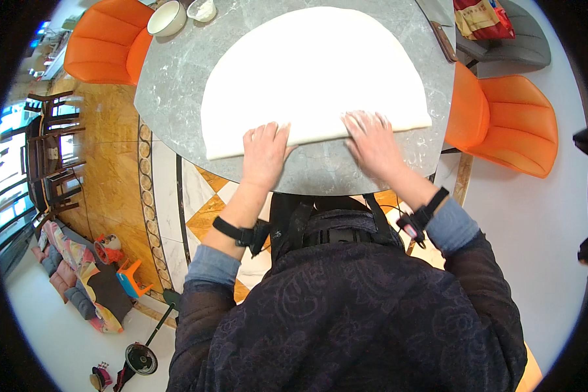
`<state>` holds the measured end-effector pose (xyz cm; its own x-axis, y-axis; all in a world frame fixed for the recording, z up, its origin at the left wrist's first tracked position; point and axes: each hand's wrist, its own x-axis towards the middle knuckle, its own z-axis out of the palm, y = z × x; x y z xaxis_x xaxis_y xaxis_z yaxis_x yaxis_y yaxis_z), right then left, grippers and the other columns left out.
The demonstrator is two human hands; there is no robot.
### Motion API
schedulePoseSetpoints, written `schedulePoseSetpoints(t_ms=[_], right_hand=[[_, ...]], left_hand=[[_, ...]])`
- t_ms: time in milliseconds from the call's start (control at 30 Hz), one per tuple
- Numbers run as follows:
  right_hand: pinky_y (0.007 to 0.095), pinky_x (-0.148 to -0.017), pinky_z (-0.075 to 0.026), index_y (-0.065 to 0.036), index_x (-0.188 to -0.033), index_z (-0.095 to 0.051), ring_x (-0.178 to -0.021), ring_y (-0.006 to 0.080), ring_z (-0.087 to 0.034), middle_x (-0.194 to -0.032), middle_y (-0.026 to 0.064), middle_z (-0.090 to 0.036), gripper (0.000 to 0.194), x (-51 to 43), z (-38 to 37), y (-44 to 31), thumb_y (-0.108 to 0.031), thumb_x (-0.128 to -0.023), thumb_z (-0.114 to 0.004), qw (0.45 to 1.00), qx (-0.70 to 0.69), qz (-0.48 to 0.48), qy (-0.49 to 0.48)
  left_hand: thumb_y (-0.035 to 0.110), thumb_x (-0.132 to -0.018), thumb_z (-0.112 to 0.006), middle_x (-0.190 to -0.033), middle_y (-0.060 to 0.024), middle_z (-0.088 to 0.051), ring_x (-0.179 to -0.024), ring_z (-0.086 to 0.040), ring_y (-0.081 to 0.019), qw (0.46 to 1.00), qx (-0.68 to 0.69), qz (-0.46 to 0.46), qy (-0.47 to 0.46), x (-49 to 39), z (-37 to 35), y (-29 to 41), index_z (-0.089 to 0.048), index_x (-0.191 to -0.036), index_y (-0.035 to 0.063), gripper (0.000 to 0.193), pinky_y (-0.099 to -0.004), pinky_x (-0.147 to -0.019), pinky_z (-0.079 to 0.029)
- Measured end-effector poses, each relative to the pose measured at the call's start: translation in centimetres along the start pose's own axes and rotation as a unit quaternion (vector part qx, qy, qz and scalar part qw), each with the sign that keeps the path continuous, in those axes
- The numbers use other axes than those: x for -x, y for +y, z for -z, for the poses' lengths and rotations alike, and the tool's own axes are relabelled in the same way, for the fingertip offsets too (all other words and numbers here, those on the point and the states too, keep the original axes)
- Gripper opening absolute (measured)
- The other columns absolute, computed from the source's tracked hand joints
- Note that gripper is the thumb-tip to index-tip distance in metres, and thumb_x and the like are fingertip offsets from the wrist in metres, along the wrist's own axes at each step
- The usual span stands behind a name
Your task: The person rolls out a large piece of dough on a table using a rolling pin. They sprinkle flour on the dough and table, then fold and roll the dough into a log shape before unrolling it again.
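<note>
A large white sheet of dough (318,68) lies on the grey marbled round table (176,88). Its far outline is rounded, while the near side forms a straight, thick edge. My left hand (264,152) holds this edge left of its middle, fingers over the top and thumb at the front. Farther right, my right hand (372,142) has the same edge, with its fingers laid on the dough and its thumb by the rim. Flour whitens the right fingers. The undersides of both hands are hidden.
A white bowl (167,18) and a small container of white powder (202,10) stand at the far left. A cleaver's wooden handle (443,41) lies along the right table edge. Orange chairs (108,41) flank the table, and a bag (485,19) rests on a grey chair (524,46).
</note>
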<state>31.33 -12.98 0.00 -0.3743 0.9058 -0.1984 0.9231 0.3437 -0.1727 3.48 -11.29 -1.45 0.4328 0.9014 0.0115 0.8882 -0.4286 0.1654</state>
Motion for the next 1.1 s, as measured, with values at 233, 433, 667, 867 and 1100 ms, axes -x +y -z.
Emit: schedulePoseSetpoints(t_ms=[233, 433, 667, 867, 1100], right_hand=[[0.0661, -0.124, -0.016, -0.012, -0.164, -0.031, -0.159, 0.0391, -0.017, -0.173, 0.0129, -0.022, 0.082, 0.6, 0.0, -2.8, -0.051, -0.098, -0.061, 1.000, -0.011, 0.017, -0.006], [0.0635, -0.121, -0.026, -0.013, -0.159, -0.042, -0.153, 0.0409, -0.033, -0.167, 0.0140, -0.038, 0.071, -10.1, 0.4, 0.1, -0.053, -0.102, -0.052, 0.988, 0.011, -0.027, 0.151], [0.0569, -0.120, -0.032, -0.008, -0.156, -0.045, -0.148, 0.0418, -0.042, -0.163, 0.0190, -0.042, 0.069, -17.0, 3.2, 2.2, -0.053, -0.104, -0.046, 0.987, -0.029, -0.085, 0.136], [0.0576, -0.124, -0.026, -0.010, -0.158, -0.042, -0.153, 0.0392, -0.035, -0.166, 0.0164, -0.038, 0.072, -3.0, 2.4, 2.0, -0.053, -0.101, -0.052, 0.997, -0.065, -0.037, -0.020], [0.0585, -0.128, -0.013, -0.019, -0.162, -0.035, -0.159, 0.0352, -0.023, -0.171, 0.0102, -0.030, 0.071, -1.3, 2.0, 4.2, -0.051, -0.101, -0.051, 0.998, -0.006, -0.062, 0.013]], left_hand=[[0.042, -0.101, -0.062, -0.172, -0.0190, -0.024, -0.161, -0.017, -0.0363, 0.996, 0.019, 0.012, -0.088, 1.2, 0.6, 4.5, -0.028, -0.163, 0.0027, 0.081, -0.0628, -0.126, -0.009], [0.046, -0.104, -0.053, -0.168, -0.0190, -0.033, -0.157, -0.028, -0.0385, 0.996, 0.001, 0.060, 0.069, -9.0, -0.9, 1.3, -0.041, -0.159, 0.0044, 0.070, -0.0639, -0.125, -0.014], [0.046, -0.106, -0.046, -0.167, -0.0175, -0.037, -0.154, -0.033, -0.0374, 0.994, -0.002, 0.103, 0.029, -16.6, 0.7, -1.2, -0.043, -0.158, 0.0074, 0.064, -0.0606, -0.124, -0.025], [0.052, -0.106, -0.047, -0.172, -0.0149, -0.027, -0.158, -0.026, -0.0352, 0.994, -0.015, -0.001, -0.108, -4.3, 1.6, 1.3, -0.037, -0.163, 0.0148, 0.069, -0.0590, -0.127, -0.018], [0.056, -0.104, -0.050, -0.174, -0.0120, -0.020, -0.160, -0.019, -0.0340, 0.996, -0.004, -0.002, -0.085, -2.5, 1.1, 0.7, -0.032, -0.165, 0.0187, 0.074, -0.0563, -0.129, -0.008]])
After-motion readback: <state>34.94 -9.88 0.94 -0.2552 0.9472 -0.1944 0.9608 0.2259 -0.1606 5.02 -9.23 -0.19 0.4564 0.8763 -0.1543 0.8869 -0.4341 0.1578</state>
